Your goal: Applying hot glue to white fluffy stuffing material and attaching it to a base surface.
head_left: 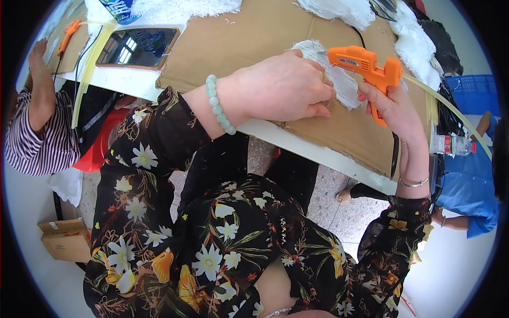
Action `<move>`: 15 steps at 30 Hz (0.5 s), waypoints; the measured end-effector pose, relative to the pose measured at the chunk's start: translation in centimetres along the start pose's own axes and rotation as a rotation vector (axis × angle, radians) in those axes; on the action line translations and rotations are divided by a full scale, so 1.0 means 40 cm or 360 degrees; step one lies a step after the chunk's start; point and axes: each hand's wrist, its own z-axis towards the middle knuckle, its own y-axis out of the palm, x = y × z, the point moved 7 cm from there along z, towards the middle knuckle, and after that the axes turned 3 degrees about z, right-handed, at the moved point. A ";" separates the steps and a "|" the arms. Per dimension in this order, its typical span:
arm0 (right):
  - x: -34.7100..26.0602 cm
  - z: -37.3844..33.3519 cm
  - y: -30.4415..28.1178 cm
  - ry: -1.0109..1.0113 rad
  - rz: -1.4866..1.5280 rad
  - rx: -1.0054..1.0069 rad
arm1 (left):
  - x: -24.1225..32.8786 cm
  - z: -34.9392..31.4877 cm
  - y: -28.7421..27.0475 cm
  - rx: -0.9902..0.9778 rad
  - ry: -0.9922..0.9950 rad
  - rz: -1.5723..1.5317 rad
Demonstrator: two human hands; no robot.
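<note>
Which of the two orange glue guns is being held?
The nearer glue gun, gripped in the person's right hand; the farther glue gun lies unheld at upper left.

1 phone (pixel 139 47) lies upper left; 1 cardboard box (pixel 66 246) sits lower left.

Glue gun (pixel 371 65) – smooth, glossy plast.

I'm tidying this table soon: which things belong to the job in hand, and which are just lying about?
In the job:
orange glue gun, in the right hand
glue stick, at the gun's back
white fabric, by the left hand
cardboard sheet, beneath the work

Apparently just lying about:
phone
blue can
plastic bottle
cardboard box
</note>
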 end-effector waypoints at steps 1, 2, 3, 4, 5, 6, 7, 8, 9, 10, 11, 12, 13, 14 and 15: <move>0.002 -0.001 -0.004 -0.0020 0.0002 0.0003 | -0.001 0.002 0.001 -0.0006 0.0003 -0.0014; 0.004 0.000 -0.005 -0.0021 0.0003 0.0000 | -0.002 0.000 0.001 -0.0014 -0.0001 -0.0026; 0.007 0.002 -0.005 0.0002 -0.0014 -0.0018 | -0.002 0.000 0.001 -0.0015 -0.0003 -0.0026; 0.010 0.003 -0.005 0.0024 -0.0030 -0.0035 | -0.003 -0.001 0.003 -0.0029 -0.0007 -0.0029; 0.009 0.002 -0.005 0.0026 -0.0031 -0.0036 | -0.004 -0.001 0.005 -0.0043 -0.0010 -0.0034; 0.009 0.001 -0.005 0.0042 -0.0031 -0.0041 | -0.005 -0.001 0.005 -0.0043 -0.0009 -0.0036; 0.009 -0.001 -0.005 0.0057 -0.0031 -0.0045 | -0.005 -0.002 0.005 -0.0036 -0.0009 -0.0026; 0.007 -0.003 -0.007 0.0060 -0.0032 -0.0045 | -0.005 -0.002 0.004 -0.0029 -0.0008 -0.0015; 0.006 -0.005 -0.009 0.0067 -0.0043 -0.0040 | -0.006 -0.001 0.004 -0.0028 -0.0007 -0.0018; 0.006 -0.008 -0.011 0.0074 -0.0054 -0.0035 | -0.006 -0.001 0.003 -0.0017 -0.0004 -0.0022; 0.006 -0.008 -0.012 0.0075 -0.0054 -0.0036 | -0.006 -0.001 0.001 -0.0006 -0.0003 -0.0024; 0.008 -0.009 -0.015 0.0083 -0.0062 -0.0041 | -0.007 -0.001 0.000 -0.0006 -0.0005 -0.0025; 0.009 -0.010 -0.016 0.0090 -0.0070 -0.0045 | -0.007 -0.001 0.001 -0.0014 -0.0008 -0.0023; 0.008 -0.011 -0.017 0.0091 -0.0069 -0.0047 | -0.008 -0.002 0.003 -0.0023 -0.0010 -0.0020; 0.009 -0.012 -0.017 0.0119 -0.0100 -0.0051 | -0.009 -0.004 0.004 -0.0024 -0.0012 -0.0021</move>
